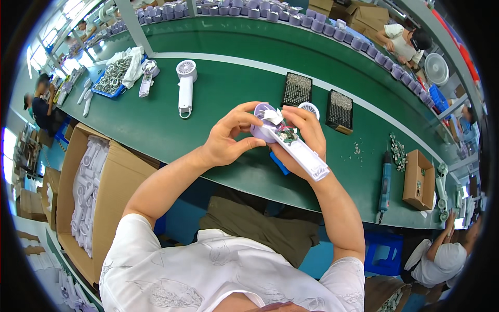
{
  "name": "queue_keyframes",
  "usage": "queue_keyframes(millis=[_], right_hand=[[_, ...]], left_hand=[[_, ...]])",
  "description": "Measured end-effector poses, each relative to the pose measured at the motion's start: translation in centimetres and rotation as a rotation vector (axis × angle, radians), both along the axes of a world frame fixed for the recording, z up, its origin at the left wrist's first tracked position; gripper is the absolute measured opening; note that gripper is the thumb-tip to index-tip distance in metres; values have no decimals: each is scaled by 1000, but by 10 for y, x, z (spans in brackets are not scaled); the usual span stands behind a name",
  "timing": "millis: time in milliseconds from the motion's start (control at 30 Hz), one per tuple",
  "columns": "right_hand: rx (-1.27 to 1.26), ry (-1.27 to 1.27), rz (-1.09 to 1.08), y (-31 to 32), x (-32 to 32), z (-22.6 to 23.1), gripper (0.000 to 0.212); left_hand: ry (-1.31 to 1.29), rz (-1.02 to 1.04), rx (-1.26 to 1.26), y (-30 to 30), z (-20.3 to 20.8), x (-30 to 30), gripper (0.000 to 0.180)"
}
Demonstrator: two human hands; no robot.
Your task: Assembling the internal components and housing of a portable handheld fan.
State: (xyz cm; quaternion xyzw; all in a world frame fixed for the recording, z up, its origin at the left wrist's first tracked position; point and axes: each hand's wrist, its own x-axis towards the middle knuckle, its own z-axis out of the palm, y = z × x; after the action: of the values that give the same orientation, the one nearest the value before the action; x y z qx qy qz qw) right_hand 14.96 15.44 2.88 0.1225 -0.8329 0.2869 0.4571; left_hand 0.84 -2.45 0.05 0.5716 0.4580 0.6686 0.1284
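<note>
Over the green bench, both hands hold an opened handheld fan. My left hand (228,134) grips its round purple fan head (262,131) between thumb and fingers. My right hand (306,132) is closed around the white handle (304,157), which angles down to the right. Red wires and a small green circuit board (287,136) show in the open upper handle. A white piece (271,116) sticks out over the fan head. Just behind my right fingers is a white round grille (310,108), partly hidden. Below the hands a blue object (279,163) is partly covered.
An assembled fan (185,89) lies farther left, near a blue tray of metal rings (115,74). Two black screw trays (297,89) stand beyond my right hand. An electric screwdriver (385,182) and cardboard box (419,179) are at right. A carton of white parts (112,171) stands left.
</note>
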Motion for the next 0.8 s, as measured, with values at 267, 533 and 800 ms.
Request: queue_keyframes(millis=[267, 533, 800], right_hand=[[123, 37, 48, 3, 3, 6, 58], [244, 57, 39, 5, 5, 2, 54], [271, 66, 66, 3, 6, 3, 54]], left_hand=[[66, -42, -75, -7, -1, 2, 43], [-165, -126, -48, -10, -3, 18, 71], [-393, -113, -228, -19, 3, 25, 93]])
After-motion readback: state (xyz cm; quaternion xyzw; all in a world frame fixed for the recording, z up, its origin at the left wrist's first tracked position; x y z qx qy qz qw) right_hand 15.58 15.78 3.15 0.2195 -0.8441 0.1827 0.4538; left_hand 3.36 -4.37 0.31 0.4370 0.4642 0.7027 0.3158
